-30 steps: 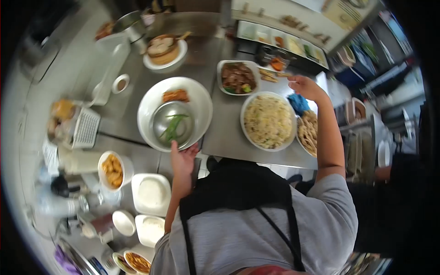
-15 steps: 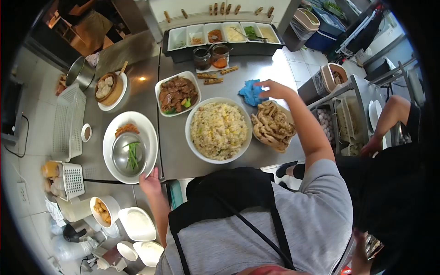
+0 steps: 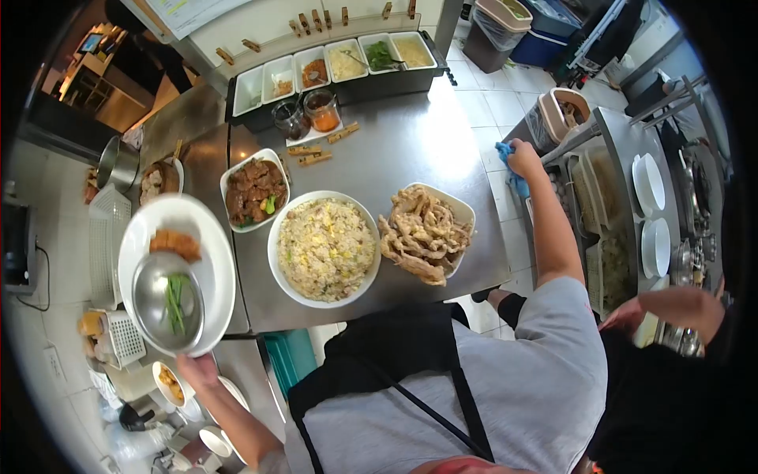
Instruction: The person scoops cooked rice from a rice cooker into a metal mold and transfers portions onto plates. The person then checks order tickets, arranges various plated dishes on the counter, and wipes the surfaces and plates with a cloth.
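My left hand (image 3: 197, 368) grips the near rim of a large white dish (image 3: 219, 261), which is lifted and tilted at the left. Inside it are a metal bowl (image 3: 146, 316) with green vegetable stalks (image 3: 175, 304) and a piece of orange-brown food (image 3: 175, 245). Past the counter's right edge, my right hand (image 3: 524, 158) is closed on a crumpled blue cloth (image 3: 518, 185). Between my hands stand a bowl of fried rice (image 3: 325, 249), a square dish of brown meat (image 3: 257, 191) and a dish of pale fried strips (image 3: 426, 233).
Topping tubs (image 3: 346, 62) line the counter's back, with two sauce jars (image 3: 322, 110) and wooden clothespins (image 3: 314, 158) before them. A bin (image 3: 553, 118) stands right. Another person's hand (image 3: 624, 314) is at the far right. A white basket (image 3: 125, 340) sits left.
My left hand has raised the white dish off the counter and moved it left. My right hand has picked up the blue cloth and carried it right, past the counter edge.
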`<state>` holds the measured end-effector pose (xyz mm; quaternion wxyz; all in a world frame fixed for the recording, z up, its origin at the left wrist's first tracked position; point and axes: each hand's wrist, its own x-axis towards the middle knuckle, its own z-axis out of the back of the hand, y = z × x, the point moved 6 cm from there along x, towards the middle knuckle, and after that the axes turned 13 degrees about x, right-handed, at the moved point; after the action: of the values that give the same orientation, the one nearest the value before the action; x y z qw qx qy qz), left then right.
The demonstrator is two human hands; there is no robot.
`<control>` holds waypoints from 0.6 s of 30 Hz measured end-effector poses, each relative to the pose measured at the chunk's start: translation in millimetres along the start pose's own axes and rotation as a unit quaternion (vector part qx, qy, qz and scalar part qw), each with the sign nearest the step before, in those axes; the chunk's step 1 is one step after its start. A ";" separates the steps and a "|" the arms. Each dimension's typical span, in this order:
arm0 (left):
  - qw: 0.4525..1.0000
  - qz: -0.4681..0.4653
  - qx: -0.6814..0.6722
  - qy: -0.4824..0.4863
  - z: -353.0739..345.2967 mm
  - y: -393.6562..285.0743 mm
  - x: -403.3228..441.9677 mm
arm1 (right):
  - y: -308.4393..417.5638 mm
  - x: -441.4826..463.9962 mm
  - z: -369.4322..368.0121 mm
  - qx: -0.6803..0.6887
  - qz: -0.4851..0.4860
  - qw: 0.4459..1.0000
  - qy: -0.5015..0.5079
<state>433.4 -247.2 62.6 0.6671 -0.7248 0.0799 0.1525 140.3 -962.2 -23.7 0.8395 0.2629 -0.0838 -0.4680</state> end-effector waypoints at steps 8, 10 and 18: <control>0.945 0.084 -0.030 0.316 -217.5 12.2 -12.5 | 88.1 -114.0 -56.9 0.419 0.012 0.815 0.400; 0.907 0.106 -0.011 0.408 -275.9 22.9 -33.6 | 75.0 -117.1 -58.3 0.405 0.015 0.830 0.383; 0.796 0.150 0.148 0.568 -418.5 98.5 -71.1 | 49.4 -111.9 -35.4 0.626 -0.071 0.741 0.231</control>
<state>383.0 -677.9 19.6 0.5701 -0.5527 0.5733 -0.2020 129.3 -835.6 -16.2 0.4434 0.8349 -0.1425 -0.2934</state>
